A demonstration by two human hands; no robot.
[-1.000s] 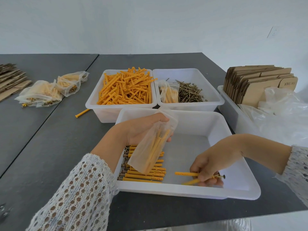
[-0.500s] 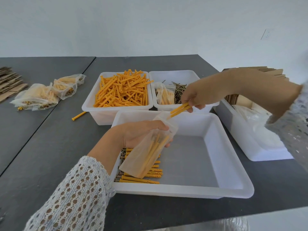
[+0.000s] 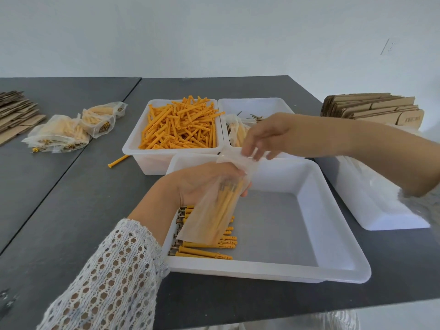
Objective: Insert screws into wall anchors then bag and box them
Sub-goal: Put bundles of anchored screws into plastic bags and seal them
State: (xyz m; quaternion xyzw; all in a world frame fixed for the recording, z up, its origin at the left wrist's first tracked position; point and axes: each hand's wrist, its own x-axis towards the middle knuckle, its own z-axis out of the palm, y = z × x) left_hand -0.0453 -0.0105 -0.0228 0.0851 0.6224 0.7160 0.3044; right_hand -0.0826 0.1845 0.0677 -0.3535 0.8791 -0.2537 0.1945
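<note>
Left hand (image 3: 202,184): mine, centre of frame, curled round the clear bag (image 3: 214,210), which I hold slanted over the front tray (image 3: 345,265).
Right hand (image 3: 264,136): mine, above the bag's mouth, fingers (image 3: 250,151) loosely spread at the film's top edge; blurred, so I cannot tell whether they pinch it.
Bag contents: several assembled anchors (image 3: 226,201), screw heads toward the mouth.
Tray stock: row of loaded anchors (image 3: 207,246) at the tray's lower left, under the bag.
Bare anchors (image 3: 181,125): tub at upper centre.
Loose screws (image 3: 254,116): tub just right of it, mostly hidden by my right arm.
Filled bags (image 3: 64,132): upper left on the table (image 3: 71,222).
Flat cartons (image 3: 373,110): upper right.
Risk, spill: the mouth is open; if I tip it lower, the anchors likely slide out.
Risk, tear: screw tips may pierce the thin film if I squeeze.
Risk, miscount: the film hides the tally.
</note>
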